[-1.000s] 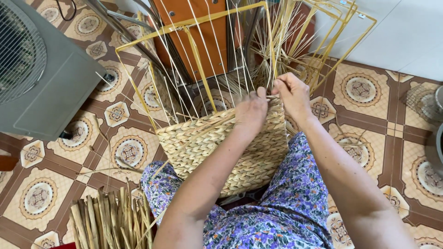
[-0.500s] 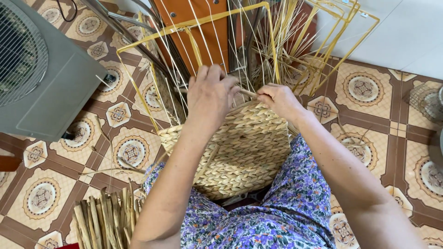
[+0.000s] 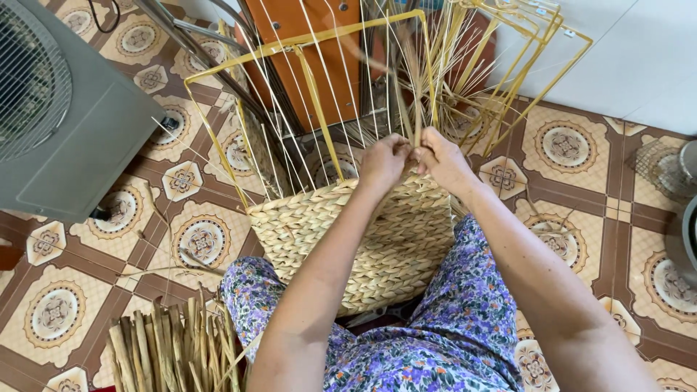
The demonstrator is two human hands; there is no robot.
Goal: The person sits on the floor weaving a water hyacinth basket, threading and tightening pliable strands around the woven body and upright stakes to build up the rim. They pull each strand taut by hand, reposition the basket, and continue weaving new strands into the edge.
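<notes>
A half-woven straw basket (image 3: 363, 239) rests against my lap, built on a yellow wire frame (image 3: 305, 51) with thin white upright strands. My left hand (image 3: 385, 161) and my right hand (image 3: 441, 158) meet at the basket's top rim, close together. Both pinch dried straw strands (image 3: 414, 94) that rise from between the fingers. My forearms cross over the woven wall, and my legs in purple floral fabric (image 3: 435, 341) lie below it.
A grey box fan (image 3: 58, 109) stands at the left. A bundle of dried straw (image 3: 170, 348) lies on the patterned tile floor at the lower left. More yellow wire frames (image 3: 523, 51) and an orange wooden board (image 3: 319, 58) stand behind the basket.
My left hand moved right along the rim to meet my right hand. The basket has turned, showing a corner toward me.
</notes>
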